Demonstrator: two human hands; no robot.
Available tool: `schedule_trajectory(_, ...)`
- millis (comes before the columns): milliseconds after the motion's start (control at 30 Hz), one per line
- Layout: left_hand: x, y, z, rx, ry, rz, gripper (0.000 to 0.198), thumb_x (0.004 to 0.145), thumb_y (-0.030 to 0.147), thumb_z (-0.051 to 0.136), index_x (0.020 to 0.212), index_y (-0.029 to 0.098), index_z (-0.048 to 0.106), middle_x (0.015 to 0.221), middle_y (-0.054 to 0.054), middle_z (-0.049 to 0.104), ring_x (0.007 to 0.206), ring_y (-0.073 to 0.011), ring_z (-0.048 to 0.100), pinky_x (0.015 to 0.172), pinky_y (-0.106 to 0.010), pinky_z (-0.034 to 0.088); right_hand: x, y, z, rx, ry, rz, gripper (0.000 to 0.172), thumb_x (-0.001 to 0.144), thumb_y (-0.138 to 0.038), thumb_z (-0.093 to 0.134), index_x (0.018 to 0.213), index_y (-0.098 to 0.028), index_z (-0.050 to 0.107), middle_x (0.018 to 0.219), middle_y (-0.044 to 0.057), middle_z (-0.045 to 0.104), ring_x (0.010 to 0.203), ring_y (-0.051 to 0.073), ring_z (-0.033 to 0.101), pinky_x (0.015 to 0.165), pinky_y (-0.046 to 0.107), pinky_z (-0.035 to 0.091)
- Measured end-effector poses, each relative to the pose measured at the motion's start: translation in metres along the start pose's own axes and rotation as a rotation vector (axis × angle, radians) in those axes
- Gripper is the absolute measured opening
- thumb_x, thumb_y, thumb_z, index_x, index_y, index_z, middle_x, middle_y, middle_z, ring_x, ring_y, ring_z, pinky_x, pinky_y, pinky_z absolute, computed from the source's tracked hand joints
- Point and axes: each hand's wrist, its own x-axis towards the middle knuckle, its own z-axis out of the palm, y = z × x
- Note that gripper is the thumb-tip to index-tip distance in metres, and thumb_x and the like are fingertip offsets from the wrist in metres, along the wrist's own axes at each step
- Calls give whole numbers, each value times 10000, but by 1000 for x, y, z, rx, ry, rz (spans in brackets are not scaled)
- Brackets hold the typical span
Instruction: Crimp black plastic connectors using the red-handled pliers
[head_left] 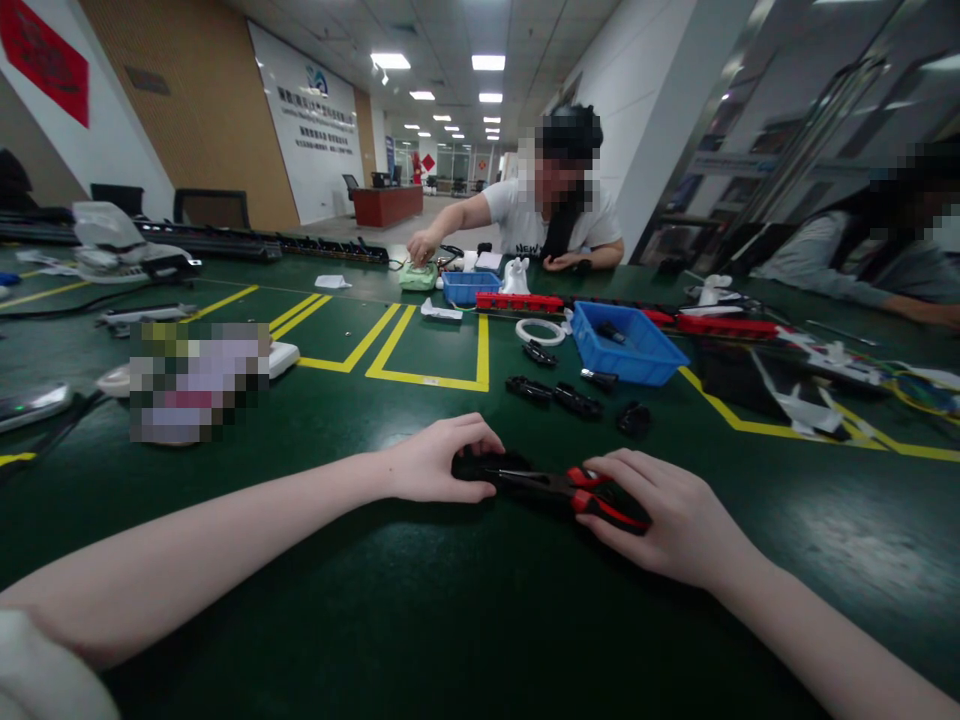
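My left hand point(442, 460) is closed round a small black part point(472, 466) just above the green table. In my right hand point(660, 510) are the red and black handles of long-nose pliers point(551, 485). The pliers' jaws point left and reach the black part between my left fingers; whether they grip it, I cannot tell. Several similar black parts point(576, 400) lie on the table just beyond my hands. The far end of the held part is partly hidden by dark shadow and the jaws.
A blue bin point(652, 355) holds a black piece, with a white ring point(540, 332) left of it. Red and black strips point(521, 302) lie beyond. A smaller blue tray point(471, 288) stands near a person point(551, 205) across the table. Yellow tape point(427, 382) marks the tabletop.
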Motion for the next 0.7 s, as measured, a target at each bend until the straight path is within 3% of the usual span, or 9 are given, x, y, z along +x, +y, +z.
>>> schedule_trajectory(200, 0, -1, 0, 186, 9, 10, 503, 699, 550, 781, 960, 171, 578, 1043, -69, 574, 885, -216, 581, 727, -340, 502, 1, 0, -1, -26, 19, -31, 367, 853, -440, 613, 1090, -160, 617, 991, 110, 704, 810, 208, 687, 689, 332, 571)
schedule_trajectory(300, -2, -1, 0, 243, 12, 101, 595, 708, 552, 783, 1117, 182, 560, 1260, -126, 548, 1117, -293, 557, 910, -426, 483, 1, -1, -2, -23, 5, -34, 353, 847, -431, 624, 1082, -167, 619, 990, 105, 709, 820, 206, 688, 699, 327, 571)
schedule_trajectory(400, -3, -1, -1, 234, -46, 185, 743, 768, 472, 766, 1374, 199, 434, 1470, -154, 427, 1325, -321, 441, 1075, -472, 389, 0, 0, -1, -21, 15, -33, 358, 844, -428, 629, 1087, -165, 619, 992, 103, 709, 821, 204, 686, 705, 327, 571)
schedule_trajectory(533, -2, -2, 0, 199, -127, 203, 598, 853, 394, 701, 1378, 212, 480, 1414, -137, 507, 1273, -293, 512, 1065, -448, 408, -2, 1, 2, -6, 11, -19, 381, 835, -434, 636, 1112, -173, 618, 1010, 98, 704, 834, 205, 682, 706, 328, 569)
schedule_trajectory(700, -1, -1, 0, 253, -92, 148, 605, 791, 499, 744, 1288, 204, 565, 1323, -129, 559, 1179, -303, 567, 989, -449, 457, -1, -1, 1, -2, 11, -25, 383, 840, -428, 635, 1121, -167, 618, 1013, 99, 696, 821, 197, 675, 689, 315, 568)
